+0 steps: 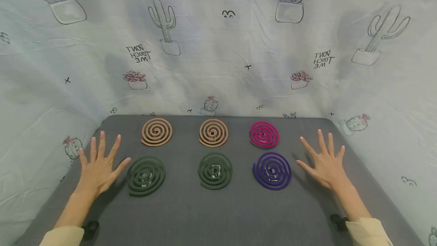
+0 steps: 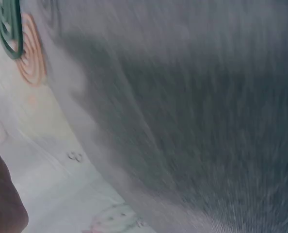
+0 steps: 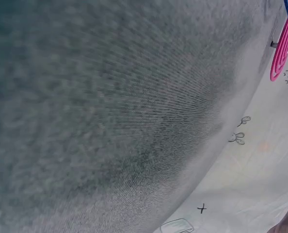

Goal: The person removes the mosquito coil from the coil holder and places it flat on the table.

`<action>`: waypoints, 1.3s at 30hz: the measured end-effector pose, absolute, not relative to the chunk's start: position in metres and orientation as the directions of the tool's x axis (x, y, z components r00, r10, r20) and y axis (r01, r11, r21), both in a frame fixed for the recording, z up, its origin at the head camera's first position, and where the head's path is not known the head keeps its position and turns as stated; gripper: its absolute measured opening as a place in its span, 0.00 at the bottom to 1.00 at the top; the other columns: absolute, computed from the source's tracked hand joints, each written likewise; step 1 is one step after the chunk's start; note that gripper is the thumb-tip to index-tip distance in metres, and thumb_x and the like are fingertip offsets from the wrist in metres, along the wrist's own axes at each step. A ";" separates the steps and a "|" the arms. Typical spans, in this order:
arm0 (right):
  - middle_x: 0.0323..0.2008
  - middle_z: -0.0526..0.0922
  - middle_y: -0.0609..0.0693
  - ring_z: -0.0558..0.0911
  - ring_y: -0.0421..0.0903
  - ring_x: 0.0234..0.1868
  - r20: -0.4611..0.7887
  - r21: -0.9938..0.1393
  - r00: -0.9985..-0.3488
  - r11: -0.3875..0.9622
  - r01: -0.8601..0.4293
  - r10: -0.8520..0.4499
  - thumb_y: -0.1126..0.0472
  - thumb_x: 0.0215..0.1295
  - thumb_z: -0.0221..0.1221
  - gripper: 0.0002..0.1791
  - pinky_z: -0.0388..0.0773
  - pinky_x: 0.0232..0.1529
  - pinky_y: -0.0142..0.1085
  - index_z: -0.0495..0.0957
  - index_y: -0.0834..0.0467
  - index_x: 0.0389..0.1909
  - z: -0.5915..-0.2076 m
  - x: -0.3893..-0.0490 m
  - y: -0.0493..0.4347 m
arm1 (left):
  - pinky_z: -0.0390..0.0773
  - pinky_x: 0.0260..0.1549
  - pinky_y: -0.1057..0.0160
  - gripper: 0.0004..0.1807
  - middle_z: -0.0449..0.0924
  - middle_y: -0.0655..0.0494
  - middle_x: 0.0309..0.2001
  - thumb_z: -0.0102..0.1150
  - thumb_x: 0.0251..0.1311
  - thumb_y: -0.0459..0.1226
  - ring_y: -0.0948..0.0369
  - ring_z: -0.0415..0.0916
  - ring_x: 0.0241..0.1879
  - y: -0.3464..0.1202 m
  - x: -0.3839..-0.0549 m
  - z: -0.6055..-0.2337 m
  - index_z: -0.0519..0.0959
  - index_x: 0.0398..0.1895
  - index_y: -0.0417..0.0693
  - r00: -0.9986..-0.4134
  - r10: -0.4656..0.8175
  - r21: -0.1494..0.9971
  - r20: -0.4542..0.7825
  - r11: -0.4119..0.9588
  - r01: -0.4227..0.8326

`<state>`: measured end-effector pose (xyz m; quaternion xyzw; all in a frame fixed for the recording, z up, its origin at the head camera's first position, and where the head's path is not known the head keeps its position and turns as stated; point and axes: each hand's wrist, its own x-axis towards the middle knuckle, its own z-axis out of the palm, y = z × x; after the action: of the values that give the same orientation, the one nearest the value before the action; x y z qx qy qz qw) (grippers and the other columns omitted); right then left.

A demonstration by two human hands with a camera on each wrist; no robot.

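Note:
My left hand [image 1: 99, 172] is spread, palm down, at the left of the grey table, its thumb close to a dark green spiral coil [image 1: 146, 172] that looks like a mosquito coil. On the right, my right hand [image 1: 327, 166] is also spread, near a purple-blue coil [image 1: 273, 170]. A second green coil [image 1: 215, 169] lies midway between the hands. Behind these are two orange coils [image 1: 156, 131] and a pink coil [image 1: 264, 134]. Neither hand holds anything. The right wrist view catches the pink coil [image 3: 281, 51] at its edge; the left shows an orange one [image 2: 31, 58].
A grey cloth covers the table [image 1: 184, 215]. White fabric [image 1: 205, 37] printed with cacti and potted plants hangs behind it and along both sides. Small shiny pieces show under or in the middle of several coils. Dark wrist devices [image 1: 90, 230] sit below the sleeves.

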<state>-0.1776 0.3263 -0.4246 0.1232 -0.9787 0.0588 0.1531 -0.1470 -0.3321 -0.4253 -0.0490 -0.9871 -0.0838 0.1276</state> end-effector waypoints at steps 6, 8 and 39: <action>0.75 0.28 0.55 0.26 0.59 0.74 0.331 -0.048 -0.910 0.959 -0.279 -0.248 0.34 0.61 0.53 0.43 0.37 0.56 0.79 0.46 0.36 0.74 -0.424 -0.162 0.324 | 0.16 0.61 0.31 0.45 0.14 0.50 0.74 0.43 0.66 0.60 0.48 0.11 0.71 -0.298 -0.137 -0.426 0.31 0.76 0.63 -0.944 0.149 0.151 0.294 0.968 0.200; 0.76 0.30 0.55 0.27 0.58 0.74 0.338 -0.034 -0.904 0.956 -0.292 -0.263 0.34 0.61 0.53 0.43 0.36 0.58 0.78 0.47 0.36 0.74 -0.423 -0.157 0.323 | 0.17 0.63 0.32 0.45 0.16 0.50 0.74 0.45 0.66 0.59 0.49 0.12 0.72 -0.284 -0.132 -0.428 0.33 0.76 0.63 -0.936 0.176 0.154 0.304 0.961 0.231; 0.75 0.48 0.46 0.34 0.37 0.75 0.214 -0.550 -0.891 0.704 -0.449 -0.400 0.55 0.62 0.62 0.41 0.35 0.75 0.44 0.53 0.48 0.74 -0.428 -0.111 0.292 | 0.42 0.71 0.41 0.49 0.26 0.56 0.77 0.54 0.64 0.52 0.53 0.26 0.75 -0.058 -0.135 -0.430 0.30 0.76 0.61 -0.738 0.650 0.490 0.184 0.590 0.642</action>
<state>-0.1107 0.2919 -0.4281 0.2301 -0.9223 0.3081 0.0391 -0.1345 -0.0577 -0.4299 -0.3621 -0.8916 -0.2718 -0.0074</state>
